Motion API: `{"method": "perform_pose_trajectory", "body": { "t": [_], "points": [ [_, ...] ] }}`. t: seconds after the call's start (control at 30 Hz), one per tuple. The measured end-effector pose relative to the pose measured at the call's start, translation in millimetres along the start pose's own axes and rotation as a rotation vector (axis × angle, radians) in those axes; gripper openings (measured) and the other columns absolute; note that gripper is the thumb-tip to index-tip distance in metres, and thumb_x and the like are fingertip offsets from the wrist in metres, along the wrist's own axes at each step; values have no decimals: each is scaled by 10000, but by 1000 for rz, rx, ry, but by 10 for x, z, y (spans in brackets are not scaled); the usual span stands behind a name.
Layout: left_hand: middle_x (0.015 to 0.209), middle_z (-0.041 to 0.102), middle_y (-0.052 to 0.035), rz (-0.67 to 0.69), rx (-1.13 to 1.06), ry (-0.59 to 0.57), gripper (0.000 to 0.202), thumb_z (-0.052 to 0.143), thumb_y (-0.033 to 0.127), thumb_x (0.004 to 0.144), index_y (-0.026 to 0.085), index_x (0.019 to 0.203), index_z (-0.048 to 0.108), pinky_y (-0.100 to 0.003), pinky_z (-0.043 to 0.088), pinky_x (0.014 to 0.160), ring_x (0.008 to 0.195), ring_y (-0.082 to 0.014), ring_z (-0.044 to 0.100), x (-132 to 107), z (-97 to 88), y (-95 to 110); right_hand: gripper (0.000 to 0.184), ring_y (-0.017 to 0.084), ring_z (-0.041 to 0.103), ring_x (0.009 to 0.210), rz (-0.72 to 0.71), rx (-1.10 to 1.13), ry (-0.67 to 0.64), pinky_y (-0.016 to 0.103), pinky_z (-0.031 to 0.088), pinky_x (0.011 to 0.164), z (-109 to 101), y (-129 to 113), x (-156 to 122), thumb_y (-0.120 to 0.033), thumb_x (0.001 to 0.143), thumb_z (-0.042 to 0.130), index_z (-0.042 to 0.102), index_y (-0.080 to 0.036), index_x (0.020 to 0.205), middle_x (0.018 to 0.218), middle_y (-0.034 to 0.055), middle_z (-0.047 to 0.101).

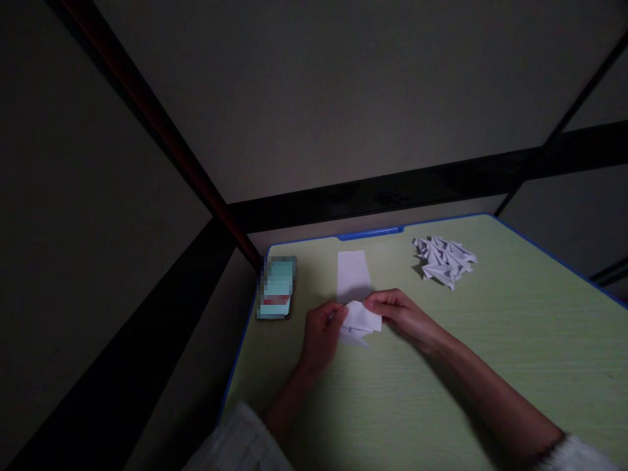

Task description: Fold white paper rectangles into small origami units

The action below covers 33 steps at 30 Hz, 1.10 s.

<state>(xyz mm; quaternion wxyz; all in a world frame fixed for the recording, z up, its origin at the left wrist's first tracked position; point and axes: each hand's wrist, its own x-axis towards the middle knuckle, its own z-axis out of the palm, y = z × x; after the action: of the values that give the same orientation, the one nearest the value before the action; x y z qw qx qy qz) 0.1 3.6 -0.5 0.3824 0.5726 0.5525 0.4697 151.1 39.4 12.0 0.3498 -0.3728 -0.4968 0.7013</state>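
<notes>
A partly folded piece of white paper (362, 318) is held between my two hands, low over the table. My left hand (324, 330) pinches its left edge between thumb and fingers. At its upper right edge, my right hand (395, 310) grips it the same way. Loose folds and a pointed flap hang at the paper's near side. Just beyond it lies a flat white paper sheet (353, 269), its near end hidden behind the folded paper. To the right rests a pile of folded white paper pieces (445, 260) with pointed tips.
The pale green table (515, 340) has a blue edge. On its left side lies a phone (277, 286) with a lit, blurred screen. A blue tray strip (371, 233) runs along the far edge, close to the wall (373, 98).
</notes>
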Motion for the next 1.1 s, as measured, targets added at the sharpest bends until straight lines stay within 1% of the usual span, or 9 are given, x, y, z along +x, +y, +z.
{"method": "perform_pose_trajectory", "body": {
  "t": [0.1,0.23,0.43,0.63,0.77,0.83,0.93,1.03,1.1],
  "points": [
    [486,424,40,-3,-8,-7,238,465,295,715,116,587,558,-177,257,435,472,-73,353,-7,3,19,242,62,417,447,44,40,17,200,287,469,2,3,-12,-338,541,664,606,-103,544,465,-25,525],
    [472,407,43,-16,-19,-11,224,465,276,708,117,580,556,-175,254,429,459,-69,338,-10,15,43,189,67,430,464,5,22,42,206,296,488,19,-5,-22,-283,515,682,629,-103,543,482,-15,556],
    [501,445,35,-69,-56,-83,208,480,288,696,115,637,579,-172,268,430,469,-72,357,7,23,44,130,76,428,474,-59,-113,59,215,304,495,18,-9,-10,-235,537,646,618,-110,519,476,-23,542],
    [478,442,31,-74,5,-110,234,491,295,680,111,556,565,-182,265,436,467,-75,357,9,28,63,131,77,415,460,-98,-243,33,207,292,461,47,1,-8,-228,573,608,594,-112,514,462,-31,506],
    [448,401,39,-41,21,-37,256,484,291,682,119,497,523,-187,241,431,458,-73,337,16,12,58,129,76,435,468,-107,-187,-8,205,321,476,35,7,-14,-230,595,614,607,-113,543,478,-26,529],
    [447,385,41,-64,-49,31,265,490,313,673,123,488,501,-187,237,427,456,-71,324,29,-5,50,118,82,471,505,-132,-111,-48,208,357,511,19,-2,-25,-233,619,610,638,-121,640,547,-12,579],
    [460,386,40,-122,-193,119,272,505,348,654,125,499,486,-186,244,429,461,-71,314,53,-23,39,197,101,531,604,-179,-26,-107,222,401,585,9,-30,-52,-212,632,612,642,-150,816,694,11,630],
    [465,385,39,-156,-272,151,280,522,364,639,126,501,476,-186,242,430,464,-69,305,57,-16,38,217,122,551,652,-253,-101,-103,238,417,608,43,-61,-80,-186,641,601,633,-156,854,708,21,622],
    [466,383,38,-160,-281,146,278,521,363,642,123,507,481,-187,238,431,465,-69,300,45,3,44,173,123,540,622,-347,-238,-38,237,416,572,81,-74,-96,-172,661,575,639,-149,820,689,27,604]
  ]
}}
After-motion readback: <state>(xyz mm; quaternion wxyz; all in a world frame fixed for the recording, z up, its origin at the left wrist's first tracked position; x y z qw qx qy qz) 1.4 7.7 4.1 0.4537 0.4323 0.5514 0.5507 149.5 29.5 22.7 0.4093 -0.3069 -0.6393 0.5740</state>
